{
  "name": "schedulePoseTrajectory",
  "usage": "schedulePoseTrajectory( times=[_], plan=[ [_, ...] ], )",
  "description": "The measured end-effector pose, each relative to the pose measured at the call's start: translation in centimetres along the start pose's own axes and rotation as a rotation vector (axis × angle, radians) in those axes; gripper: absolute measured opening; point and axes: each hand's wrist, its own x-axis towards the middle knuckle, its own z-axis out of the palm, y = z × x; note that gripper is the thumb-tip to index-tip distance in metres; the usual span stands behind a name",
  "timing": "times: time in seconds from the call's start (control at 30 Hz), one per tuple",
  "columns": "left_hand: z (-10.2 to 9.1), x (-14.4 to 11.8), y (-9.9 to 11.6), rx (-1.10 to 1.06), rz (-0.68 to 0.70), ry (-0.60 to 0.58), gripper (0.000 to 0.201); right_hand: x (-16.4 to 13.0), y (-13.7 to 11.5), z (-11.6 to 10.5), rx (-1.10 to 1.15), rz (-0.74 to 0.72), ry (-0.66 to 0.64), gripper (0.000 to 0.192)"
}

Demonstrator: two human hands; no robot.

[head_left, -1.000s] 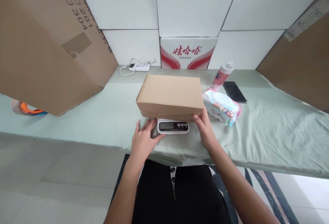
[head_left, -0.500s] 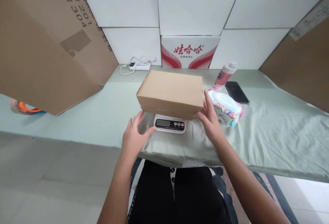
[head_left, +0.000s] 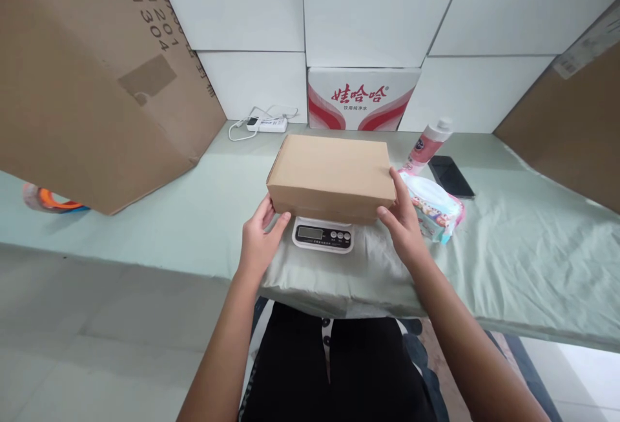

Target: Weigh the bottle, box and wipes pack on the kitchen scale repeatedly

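A closed brown cardboard box (head_left: 332,167) lies over a white digital kitchen scale (head_left: 323,236); the scale's dark panel, with a blank-looking display and round buttons, sticks out in front. My left hand (head_left: 259,241) grips the box at its front left corner, thumb against the lower front edge. At the other end, my right hand (head_left: 404,225) holds the right side, thumb on the front face and fingers along the end. The scale's platform is hidden under the box, so I cannot tell how fully the box rests on it.
Just right of my right hand lies a pack of wipes (head_left: 433,205), with a pink bottle (head_left: 426,145) and a dark phone (head_left: 451,176) behind. A white power strip (head_left: 267,125) sits at the back. Large cartons (head_left: 97,86) flank the cloth-covered table (head_left: 194,215); tape rolls (head_left: 53,199) lie left.
My left hand has closed in on the box's left corner, where it was apart before. My right hand has tightened around the right end. The box has turned slightly and looks more level.
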Motion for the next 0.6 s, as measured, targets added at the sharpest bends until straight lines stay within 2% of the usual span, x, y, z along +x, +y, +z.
schedulePoseTrajectory(
  times=[0.13,0.4,0.5,0.6],
  plan=[
    [0.1,-0.6,0.0,-0.016,-0.010,0.001,0.067,0.3,-0.2,-0.2,-0.029,-0.015,0.021,0.081],
    [0.4,0.4,0.0,-0.012,-0.005,0.003,0.061,0.3,-0.7,0.2,-0.054,-0.022,0.086,0.078],
    [0.8,2.2,0.9,-0.059,0.068,0.020,0.061,2.2,-1.8,-0.1,-0.090,-0.089,0.122,0.072],
    [1.8,6.3,1.9,-0.124,0.153,0.021,0.059,6.1,-2.9,0.0,-0.104,-0.135,0.178,0.064]
  ],
)
